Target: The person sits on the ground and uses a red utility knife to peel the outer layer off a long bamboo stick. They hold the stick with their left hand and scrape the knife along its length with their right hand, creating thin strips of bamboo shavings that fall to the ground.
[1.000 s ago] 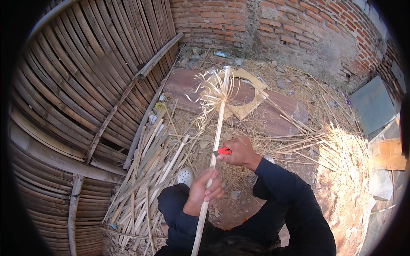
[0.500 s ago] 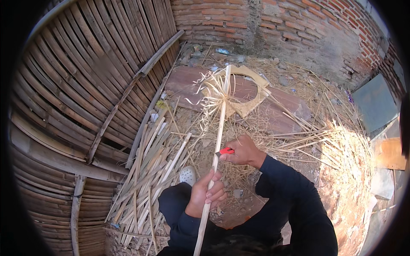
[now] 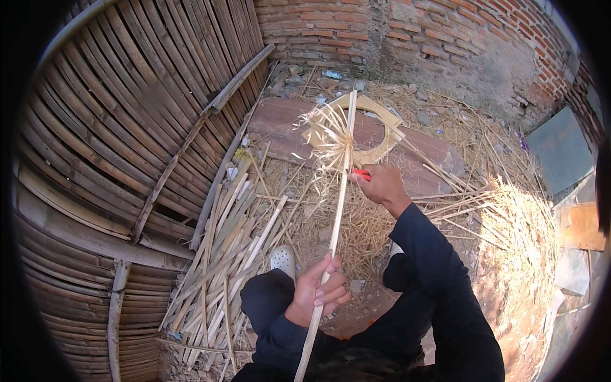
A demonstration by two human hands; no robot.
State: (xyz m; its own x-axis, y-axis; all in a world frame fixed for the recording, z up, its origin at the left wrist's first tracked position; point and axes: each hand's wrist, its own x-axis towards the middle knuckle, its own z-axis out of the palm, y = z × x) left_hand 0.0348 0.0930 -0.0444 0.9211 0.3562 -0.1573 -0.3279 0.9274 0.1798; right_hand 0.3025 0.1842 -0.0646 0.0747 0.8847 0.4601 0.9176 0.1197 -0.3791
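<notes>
A long pale strip of split bamboo or wood [image 3: 338,219] slants away from me, its near end by my lap. My left hand [image 3: 319,288] is wrapped round its lower part. Farther along, my right hand [image 3: 382,184] grips a red-handled cutter knife [image 3: 362,174], held against the strip. The blade is mostly hidden there. Just beyond the knife, a bunch of thin curled shavings [image 3: 335,137] clings to the strip. The strip's far part passes over a tan board with a round hole [image 3: 384,145], which lies on a reddish-brown panel.
Many loose strips [image 3: 223,258] are heaped at my left, beside a slatted bamboo wall [image 3: 108,121]. Shavings and straw-like scraps litter the ground. The reddish-brown panel [image 3: 283,113] lies ahead, before a brick wall [image 3: 439,48]. A grey-green sheet [image 3: 560,153] leans at the right.
My right hand has slid the knife away from me along the strip, up to the curled shavings. The strip and my left hand have shifted slightly to the right.
</notes>
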